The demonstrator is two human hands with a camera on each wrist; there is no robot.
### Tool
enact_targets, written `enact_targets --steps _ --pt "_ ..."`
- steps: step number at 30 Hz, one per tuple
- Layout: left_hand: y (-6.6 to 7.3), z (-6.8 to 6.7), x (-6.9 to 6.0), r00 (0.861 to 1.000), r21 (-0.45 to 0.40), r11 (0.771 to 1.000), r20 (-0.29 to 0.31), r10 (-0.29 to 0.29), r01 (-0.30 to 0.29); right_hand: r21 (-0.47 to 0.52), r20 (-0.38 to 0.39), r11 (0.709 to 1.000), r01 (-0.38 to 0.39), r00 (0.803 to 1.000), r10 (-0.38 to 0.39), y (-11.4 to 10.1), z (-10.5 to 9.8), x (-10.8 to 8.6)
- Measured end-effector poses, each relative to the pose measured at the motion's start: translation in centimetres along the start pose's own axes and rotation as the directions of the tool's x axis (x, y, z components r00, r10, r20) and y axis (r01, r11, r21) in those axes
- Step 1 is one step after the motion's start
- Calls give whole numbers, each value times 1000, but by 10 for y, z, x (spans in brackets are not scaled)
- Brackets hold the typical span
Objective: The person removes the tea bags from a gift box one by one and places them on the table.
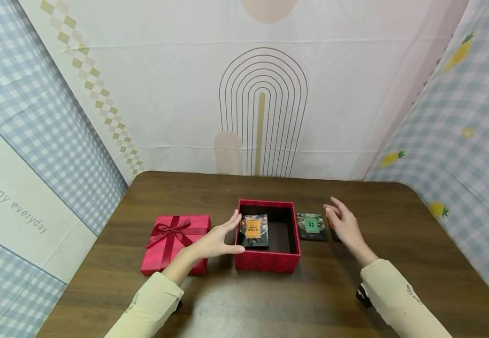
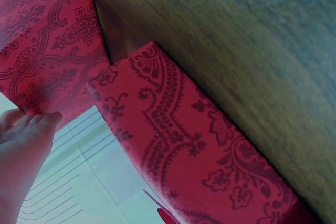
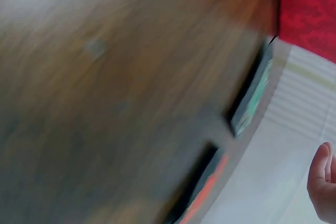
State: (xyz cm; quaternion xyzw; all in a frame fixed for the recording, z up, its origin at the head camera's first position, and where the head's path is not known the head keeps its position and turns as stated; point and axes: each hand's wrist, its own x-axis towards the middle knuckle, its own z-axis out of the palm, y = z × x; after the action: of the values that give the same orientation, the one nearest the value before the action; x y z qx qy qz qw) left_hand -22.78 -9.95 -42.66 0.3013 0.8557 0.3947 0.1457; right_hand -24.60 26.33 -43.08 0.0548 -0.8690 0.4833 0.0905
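The rightmost packet (image 3: 206,186) lies between the green packet (image 1: 311,226) and the table's (image 1: 261,300) right edge; it will likely prove light, slick and slightly pliable, best pinched by its side edges. The right hand (image 1: 346,226) hovers near it, fingers parted, gripping nothing; the left hand (image 1: 217,238) spreads at the box's (image 1: 267,261) left wall, contact uncertain.
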Motion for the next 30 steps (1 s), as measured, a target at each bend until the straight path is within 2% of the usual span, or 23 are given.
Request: enact_targets --steps 5,16,24,30 --pt "0 0 0 1000 -8 1000 5 -2 2 0 37 1000 23 999 -22 -16 11 0" --pt "-1 0 0 1000 -14 1000 4 4 -4 124 101 989 76 991 -89 -47 36 0" --pt "-1 1 -1 1000 -11 1000 4 10 -10 196 161 978 70 982 -102 -56 52 1" --pt "-2 1 0 1000 -2 1000 -2 12 -12 197 230 979 60 967 -106 -63 61 2"
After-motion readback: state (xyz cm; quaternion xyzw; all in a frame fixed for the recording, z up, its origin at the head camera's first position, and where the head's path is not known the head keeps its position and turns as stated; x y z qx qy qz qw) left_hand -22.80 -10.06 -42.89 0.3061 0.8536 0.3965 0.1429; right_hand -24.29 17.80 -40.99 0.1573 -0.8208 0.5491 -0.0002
